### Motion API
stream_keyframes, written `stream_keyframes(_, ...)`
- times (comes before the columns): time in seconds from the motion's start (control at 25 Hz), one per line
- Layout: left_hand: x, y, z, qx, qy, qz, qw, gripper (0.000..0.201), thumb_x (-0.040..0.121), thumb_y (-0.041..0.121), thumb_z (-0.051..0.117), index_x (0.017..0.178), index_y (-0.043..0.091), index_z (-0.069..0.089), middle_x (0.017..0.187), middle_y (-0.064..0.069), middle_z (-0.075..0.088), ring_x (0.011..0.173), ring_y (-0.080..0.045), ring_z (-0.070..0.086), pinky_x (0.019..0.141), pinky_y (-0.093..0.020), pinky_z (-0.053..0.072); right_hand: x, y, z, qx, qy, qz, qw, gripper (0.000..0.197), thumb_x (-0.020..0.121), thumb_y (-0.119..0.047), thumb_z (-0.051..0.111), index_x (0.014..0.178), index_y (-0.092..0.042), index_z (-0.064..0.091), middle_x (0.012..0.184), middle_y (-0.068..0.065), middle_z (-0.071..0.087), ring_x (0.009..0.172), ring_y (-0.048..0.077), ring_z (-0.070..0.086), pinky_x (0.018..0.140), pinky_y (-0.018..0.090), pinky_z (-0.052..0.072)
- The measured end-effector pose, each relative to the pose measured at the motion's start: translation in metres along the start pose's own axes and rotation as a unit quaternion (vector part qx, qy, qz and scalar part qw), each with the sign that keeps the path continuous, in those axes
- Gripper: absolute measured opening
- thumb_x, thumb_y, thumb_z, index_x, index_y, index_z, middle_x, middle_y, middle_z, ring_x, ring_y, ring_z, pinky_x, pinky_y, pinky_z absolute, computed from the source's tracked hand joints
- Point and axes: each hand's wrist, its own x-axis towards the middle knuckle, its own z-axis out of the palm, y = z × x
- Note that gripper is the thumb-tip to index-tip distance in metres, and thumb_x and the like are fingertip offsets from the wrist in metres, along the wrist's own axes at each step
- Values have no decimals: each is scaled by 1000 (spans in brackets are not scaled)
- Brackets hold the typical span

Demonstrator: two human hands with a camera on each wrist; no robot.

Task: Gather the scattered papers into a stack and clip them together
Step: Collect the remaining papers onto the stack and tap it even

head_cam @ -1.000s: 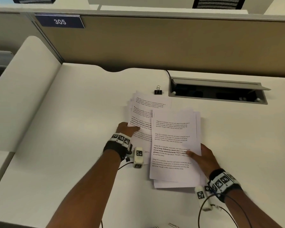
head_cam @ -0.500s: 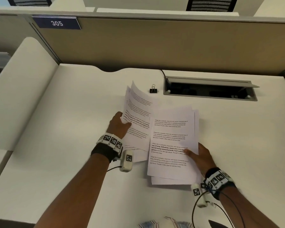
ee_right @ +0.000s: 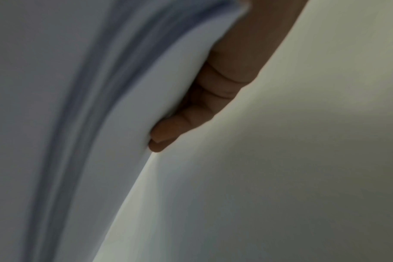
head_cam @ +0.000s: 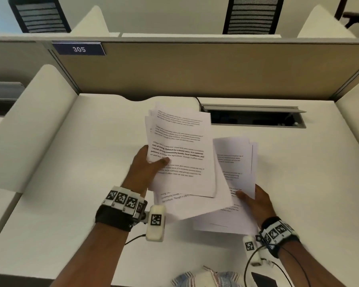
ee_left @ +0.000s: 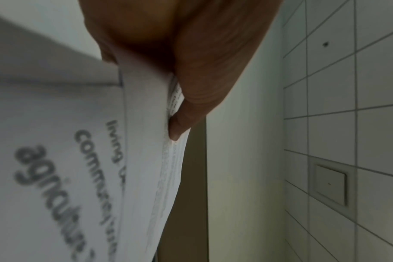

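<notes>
- The left hand (head_cam: 146, 168) sits just left of centre in the head view, thumb on top and fingers underneath, pinching a loose bundle of printed sheets (head_cam: 180, 154) along its left edge. The left wrist view shows the thumb pressed onto the sheet edges (ee_left: 146, 141) too.
- That bundle is lifted and fanned out — its lower right corner overlaps the other pile.
- The right hand (head_cam: 257, 201) is lower right in the frame, thumb on the near right corner of a second pile of papers (head_cam: 234, 160). In the right wrist view its fingers (ee_right: 213, 99) curl under the paper edge (ee_right: 146, 88), so it's gripping that pile.
- Both piles are messy, sheets not squared up, and they hang over the middle of the white desk (head_cam: 71, 204).
- Can't spot the clip anywhere in these shots — the lifted bundle covers the desk behind it.
- Behind the papers, upper right of centre, there's an open cable tray (head_cam: 255, 119) set into the desk.
- Further back is a tan partition (head_cam: 195, 69) with a blue "305" plate (head_cam: 78, 49) at upper left.
</notes>
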Motion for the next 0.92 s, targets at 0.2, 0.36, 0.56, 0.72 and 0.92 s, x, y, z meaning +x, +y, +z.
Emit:
stream_keyframes(0.2, -27, -7, 28, 53, -47, -5, 997, 45, 81, 27, 83, 120, 25, 61, 116, 5, 75, 102, -18, 74, 89, -43, 61, -25, -17, -1, 10, -8, -25, 1000, 43, 85, -26, 80, 125, -21, 64, 112, -2, 75, 95, 15, 73, 70, 22, 59)
stream_keyframes(0.36, -40, -24, 40, 143, -66, -14, 987, 47, 84, 37, 80, 122, 27, 55, 118, 11, 70, 101, -9, 69, 87, -33, 60, -40, -33, -3, 43, -14, -56, 997, 47, 87, -22, 77, 130, -20, 60, 115, -4, 74, 98, 12, 73, 77, 26, 60)
stream_keyframes(0.56, -49, -44, 50, 22, -120, -82, 989, 42, 92, 30, 73, 130, 24, 56, 125, 6, 72, 115, -16, 69, 103, -43, 53, -58, -50, -3, 68, -20, -81, 994, 30, 99, -27, 61, 129, -27, 59, 115, -16, 70, 101, -1, 68, 77, 10, 53)
stream_keyframes(0.72, -55, -50, 61, -39, -192, -119, 973, 41, 97, 13, 66, 134, 25, 55, 128, 4, 71, 116, -18, 69, 95, -37, 58, -65, -60, -1, 71, -53, -106, 990, 23, 105, -28, 43, 127, -33, 50, 114, -31, 59, 98, -21, 59, 82, -4, 43)
stream_keyframes(0.92, -55, -48, 66, 93, -143, -32, 985, 37, 87, 18, 78, 118, 31, 62, 114, 10, 76, 107, -12, 72, 92, -36, 60, -61, -58, -10, 11, -86, -123, 989, 46, 90, -14, 73, 131, -23, 55, 118, -9, 72, 105, 5, 71, 84, 24, 60)
